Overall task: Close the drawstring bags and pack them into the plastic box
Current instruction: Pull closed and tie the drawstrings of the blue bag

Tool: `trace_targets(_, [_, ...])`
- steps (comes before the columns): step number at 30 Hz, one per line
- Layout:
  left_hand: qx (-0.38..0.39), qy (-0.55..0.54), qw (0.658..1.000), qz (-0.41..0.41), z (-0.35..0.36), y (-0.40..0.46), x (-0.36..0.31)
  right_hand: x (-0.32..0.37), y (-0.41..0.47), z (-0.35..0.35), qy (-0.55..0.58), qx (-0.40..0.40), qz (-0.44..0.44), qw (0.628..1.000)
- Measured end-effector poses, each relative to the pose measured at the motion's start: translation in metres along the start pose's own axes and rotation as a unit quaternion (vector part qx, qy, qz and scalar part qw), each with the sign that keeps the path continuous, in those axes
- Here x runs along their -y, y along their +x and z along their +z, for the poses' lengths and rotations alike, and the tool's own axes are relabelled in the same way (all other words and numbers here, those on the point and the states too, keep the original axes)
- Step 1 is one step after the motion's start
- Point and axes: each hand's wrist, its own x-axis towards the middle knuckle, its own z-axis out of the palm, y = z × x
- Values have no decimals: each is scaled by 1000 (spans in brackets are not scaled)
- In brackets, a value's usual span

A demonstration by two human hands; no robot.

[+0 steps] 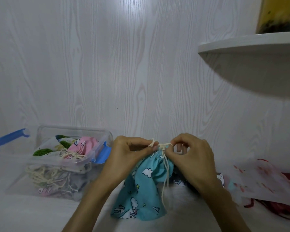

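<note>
A turquoise drawstring bag [146, 190] with white cloud prints hangs in front of me, its mouth gathered tight. My left hand [127, 156] pinches the cream cord at the left of the mouth, cord wound round a finger. My right hand [191, 158] pinches the cord at the right. Loose cord ends [164, 181] dangle down the bag's front. The clear plastic box [100, 139] with blue latches stands at the left, holding a pink bag [84, 144], a leaf-print bag [57, 143] and several others with tangled cords.
The box lid's blue latch [10, 138] lies left of the box. A white bag with pink print [264, 180] and dark red fabric [278, 208] lie at the right. A dark printed bag [179, 181] sits behind the turquoise one. A white shelf [251, 47] juts out upper right.
</note>
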Motion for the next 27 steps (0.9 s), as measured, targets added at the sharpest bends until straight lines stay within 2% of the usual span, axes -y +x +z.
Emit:
trace_targets(2, [2,6,1000,-10,3,0,2,-4,0,5,-99,-5,-44,994])
trace_targets(4, [4,21,1000,-17,6,0,5,-7,-1,9,-112,16,-37,993])
trace_targets(6, [-1,13,1000,-21,8,1,8,-6,2,7,-27,41,20,999])
trace_targets(7, [-8,7,1000,-24,9,2,9,-5,5,4,92,66,87,990])
trace_targets(8, [-15,2,999,-30,10,3,9,-3,9,1,242,113,160,950])
trace_targets(10, [-21,-18,999,-45,12,3,9,-4,11,-3,496,227,245,802])
trace_targets(11, [-21,-33,998,-52,13,3,7,-5,11,-3,569,254,264,736])
trace_targets(12, [-21,-41,997,-55,14,3,6,-5,10,-3,612,265,275,692])
trace_targets(13, [-19,-43,997,-55,15,3,5,-6,10,-2,624,263,283,679])
trace_targets(14, [-19,-40,998,-53,16,3,4,-6,10,-1,597,253,289,705])
trace_targets(15, [-21,-36,998,-51,15,3,4,-7,9,1,519,228,272,778])
trace_targets(16, [-24,-32,998,-49,15,3,4,-8,8,2,401,183,230,867])
trace_targets(17, [-27,-27,998,-46,14,3,5,-8,6,2,278,123,178,936])
trace_targets(18, [-27,-22,998,-43,13,3,6,-9,3,2,174,50,131,975])
trace_targets(19, [-25,-18,999,-40,13,3,6,-10,2,1,86,-23,92,992])
trace_targets(21, [-17,-17,999,-38,13,3,5,-13,3,-2,-33,-119,45,991])
trace_targets(22, [-19,-16,999,-38,13,3,5,-18,5,-3,-42,-128,45,990])
trace_targets(25, [-42,-6,998,-41,8,5,8,-31,11,-8,7,-89,91,992])
trace_targets(27, [-61,3,997,-43,3,7,10,-43,12,-16,4,-104,105,989])
